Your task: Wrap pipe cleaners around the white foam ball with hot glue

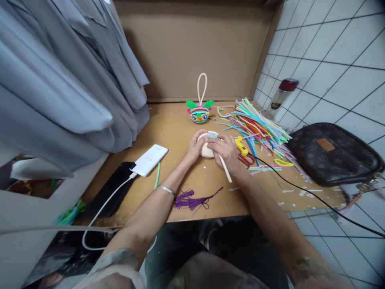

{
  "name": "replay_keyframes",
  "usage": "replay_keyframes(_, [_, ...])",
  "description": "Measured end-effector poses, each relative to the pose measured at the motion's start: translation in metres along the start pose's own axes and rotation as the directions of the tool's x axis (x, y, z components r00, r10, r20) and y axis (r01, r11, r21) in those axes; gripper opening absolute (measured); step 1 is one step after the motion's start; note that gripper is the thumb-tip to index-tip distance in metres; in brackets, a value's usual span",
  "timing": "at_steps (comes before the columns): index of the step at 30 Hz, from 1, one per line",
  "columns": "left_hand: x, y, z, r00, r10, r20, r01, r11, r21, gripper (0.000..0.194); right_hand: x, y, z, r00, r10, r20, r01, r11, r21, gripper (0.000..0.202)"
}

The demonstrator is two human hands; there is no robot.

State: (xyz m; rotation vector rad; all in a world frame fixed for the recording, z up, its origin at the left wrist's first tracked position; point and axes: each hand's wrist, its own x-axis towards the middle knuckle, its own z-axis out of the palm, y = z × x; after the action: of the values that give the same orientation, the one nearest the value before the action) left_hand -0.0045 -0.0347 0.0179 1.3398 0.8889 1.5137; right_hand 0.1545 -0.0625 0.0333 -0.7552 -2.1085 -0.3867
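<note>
Both hands are together over the middle of the table, around a round cream-coloured piece (207, 151) with a greyish patch on top. My left hand (196, 145) grips its left side with the fingers closed round it. My right hand (224, 149) holds its right side, fingers bent over the top. A cream strip (225, 168) sticks out below my right hand toward the table's front; its upper end is hidden. Just right of that hand lies a yellow glue gun (241, 147), partly covered. Behind the hands stands a colourful animal-face ornament (199, 115) with a cream loop.
Many coloured pipe cleaners (261, 126), red-handled scissors (246, 160), a brown bag (337, 154) and a bottle (279, 98) are at the right. Purple tassels (192, 201) lie in front. A white power bank (150, 159) and black phone (112, 192) lie left, beside a grey curtain (75, 80).
</note>
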Motion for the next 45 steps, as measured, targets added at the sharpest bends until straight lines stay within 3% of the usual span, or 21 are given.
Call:
replay_keyframes(11, [0.0011,0.0005,0.0041,0.991,-0.058,-0.120,0.048,0.995,-0.088,0.019,-0.0031,-0.0021,0.0002,1.000,-0.016,-0.018,0.016,1.000,-0.019,0.028])
replay_keyframes(18, [0.0002,0.0031,0.0070,0.983,-0.069,-0.171,0.045,0.989,-0.143,0.025,-0.0054,-0.0005,0.0028,0.999,-0.008,0.035,0.008,1.000,0.004,0.028])
replay_keyframes(26, [0.0038,0.0048,0.0048,0.983,-0.128,-0.134,0.113,0.987,-0.113,0.016,-0.0079,0.0006,0.0041,1.000,-0.019,0.013,0.018,0.999,0.034,0.025])
replay_keyframes(31, [0.0039,0.0051,0.0037,0.986,-0.081,-0.148,0.074,0.996,-0.057,0.014,-0.0067,-0.0006,0.0033,0.999,0.008,0.045,-0.010,0.999,0.037,0.026])
replay_keyframes(41, [0.0022,0.0073,0.0045,0.986,-0.086,-0.143,0.072,0.992,-0.101,0.013,-0.0053,-0.0024,0.0027,0.999,-0.025,-0.038,0.026,0.999,0.027,0.025])
replay_keyframes(45, [0.0036,0.0013,0.0035,0.987,-0.045,-0.157,0.036,0.998,-0.056,0.010,-0.0048,-0.0031,0.0017,1.000,0.015,0.002,-0.016,0.999,0.044,0.027])
